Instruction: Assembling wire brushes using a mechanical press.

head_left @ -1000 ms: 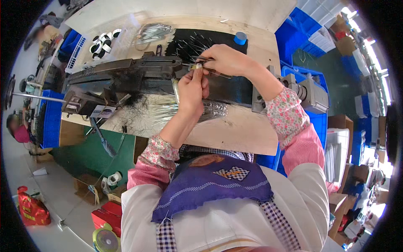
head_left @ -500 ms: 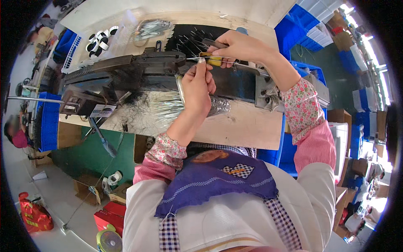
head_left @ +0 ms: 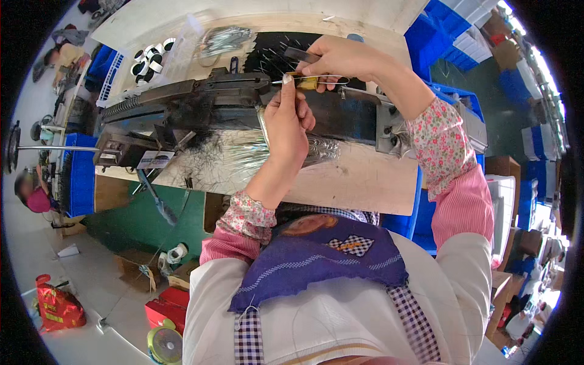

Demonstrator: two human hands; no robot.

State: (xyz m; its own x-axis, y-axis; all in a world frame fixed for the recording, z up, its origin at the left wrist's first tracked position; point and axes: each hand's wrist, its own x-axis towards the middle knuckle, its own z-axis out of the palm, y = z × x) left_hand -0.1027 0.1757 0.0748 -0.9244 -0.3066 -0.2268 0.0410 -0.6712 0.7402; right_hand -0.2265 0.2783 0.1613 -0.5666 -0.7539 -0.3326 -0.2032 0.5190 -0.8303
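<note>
My left hand [head_left: 288, 125] is closed, thumb and forefinger pinching a thin silvery wire [head_left: 333, 77] beside a small yellow piece [head_left: 308, 83] over the dark metal bench machine. Right of the yellow piece, the wire bends round in a narrow loop. My right hand [head_left: 347, 58] is closed round a dark flat metal strip-like tool [head_left: 300, 55], its fingertips at the yellow piece. Whether the yellow piece belongs to the tool cannot be told. Behind the hands, several thin wires lie on a black cloth [head_left: 258, 58].
The long machine [head_left: 213, 97] crosses the wooden table [head_left: 359, 182], with dark bristle scraps around it. Silvery wires [head_left: 246, 152] lie in front, and a bundle [head_left: 225, 40] behind. A clear tray [head_left: 182, 52] stands near black-and-white rolls [head_left: 146, 64]. Blue crates [head_left: 426, 36] stand at right.
My right hand has shifted slightly up and left with the tool, and the wire's right end now curves into a loop. My left hand keeps its pinch. The whole view has shifted slightly.
</note>
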